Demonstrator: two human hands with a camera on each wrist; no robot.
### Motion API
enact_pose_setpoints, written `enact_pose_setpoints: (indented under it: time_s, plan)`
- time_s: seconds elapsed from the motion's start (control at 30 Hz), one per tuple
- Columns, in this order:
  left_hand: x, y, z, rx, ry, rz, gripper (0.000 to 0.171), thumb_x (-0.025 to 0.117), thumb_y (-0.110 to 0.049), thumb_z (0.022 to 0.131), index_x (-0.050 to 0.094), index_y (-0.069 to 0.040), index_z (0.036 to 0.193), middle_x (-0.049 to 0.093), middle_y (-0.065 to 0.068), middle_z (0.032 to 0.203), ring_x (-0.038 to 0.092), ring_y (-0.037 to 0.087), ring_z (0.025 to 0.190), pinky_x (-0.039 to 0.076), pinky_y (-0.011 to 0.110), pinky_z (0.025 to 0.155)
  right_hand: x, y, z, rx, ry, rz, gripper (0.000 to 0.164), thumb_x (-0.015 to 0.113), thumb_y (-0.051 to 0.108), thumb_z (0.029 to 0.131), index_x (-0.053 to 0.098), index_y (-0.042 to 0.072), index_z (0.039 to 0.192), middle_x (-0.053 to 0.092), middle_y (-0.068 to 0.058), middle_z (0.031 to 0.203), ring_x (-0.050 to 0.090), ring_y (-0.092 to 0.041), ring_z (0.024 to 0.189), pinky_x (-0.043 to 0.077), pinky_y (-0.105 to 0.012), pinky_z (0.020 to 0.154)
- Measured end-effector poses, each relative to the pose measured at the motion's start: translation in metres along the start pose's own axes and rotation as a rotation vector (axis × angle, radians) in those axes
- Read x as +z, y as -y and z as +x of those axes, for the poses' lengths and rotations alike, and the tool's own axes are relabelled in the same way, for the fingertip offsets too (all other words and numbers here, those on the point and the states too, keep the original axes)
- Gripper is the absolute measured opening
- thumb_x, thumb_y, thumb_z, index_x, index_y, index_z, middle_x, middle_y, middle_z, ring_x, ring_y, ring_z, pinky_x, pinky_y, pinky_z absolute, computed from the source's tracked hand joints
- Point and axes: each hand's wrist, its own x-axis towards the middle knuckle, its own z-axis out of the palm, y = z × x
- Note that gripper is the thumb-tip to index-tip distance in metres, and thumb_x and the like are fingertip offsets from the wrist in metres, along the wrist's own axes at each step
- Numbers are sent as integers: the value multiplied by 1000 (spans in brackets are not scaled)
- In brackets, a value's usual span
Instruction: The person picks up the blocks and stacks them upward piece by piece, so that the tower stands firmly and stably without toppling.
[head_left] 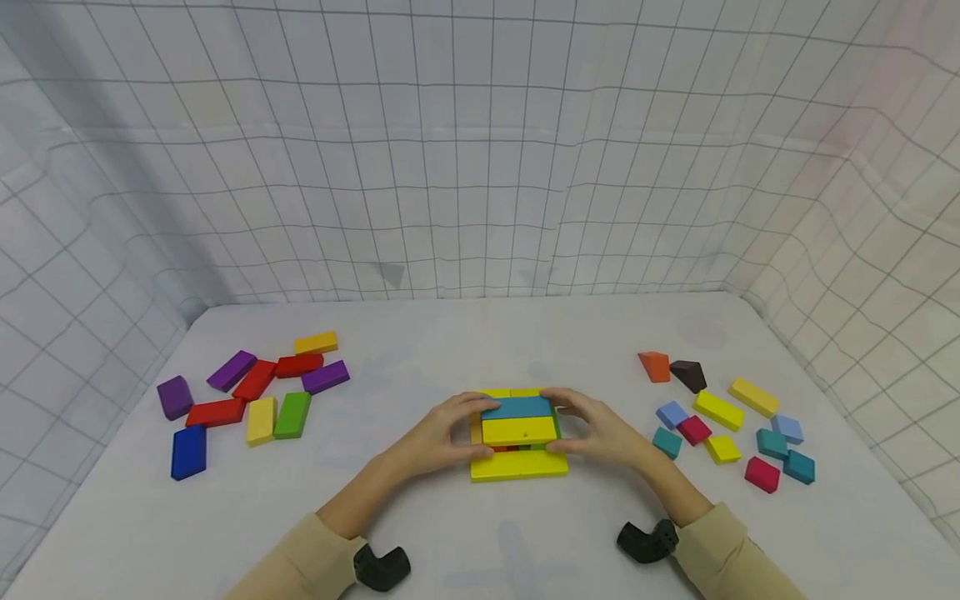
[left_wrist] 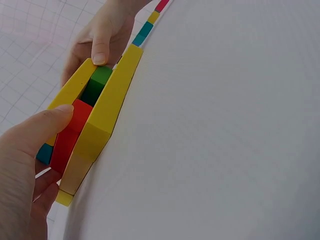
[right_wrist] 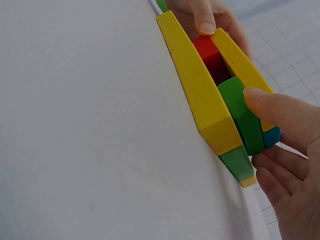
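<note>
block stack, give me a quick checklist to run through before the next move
1. Left hand grips the red block: ok, thumb at its near end.
2. Right hand grips the green block: ok, thumb at its near end.
3. Upper yellow block beside the blue block: ok, side by side on top.
4. Red and green blocks resting fully on the layer beneath: cannot tell, contact mostly hidden.
5. Right forearm clear of the nearest teal block: cannot tell, they look very close in the head view.
</note>
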Motion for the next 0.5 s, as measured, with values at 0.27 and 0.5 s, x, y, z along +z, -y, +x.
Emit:
enact_pose_setpoints:
  time_s: [0.27,0.5]
  plan:
    - [0,-2,0,-19,12,-1,57,71,-26,80,50,-11,130,44,10,134,41,27,124,35,49,101,6,-27,0,6,-23,16,66,73,15,78,40,1,133,44,-14,135,45,-27,121,38,-43,99]
    - [-33,4,-15,-97,-122,64,67,74,-28,77,44,-11,135,42,5,138,36,26,128,31,51,102,6,-30,0,-5,-19,49,65,73,21,79,41,5,133,45,-9,135,45,-23,120,39,-40,98]
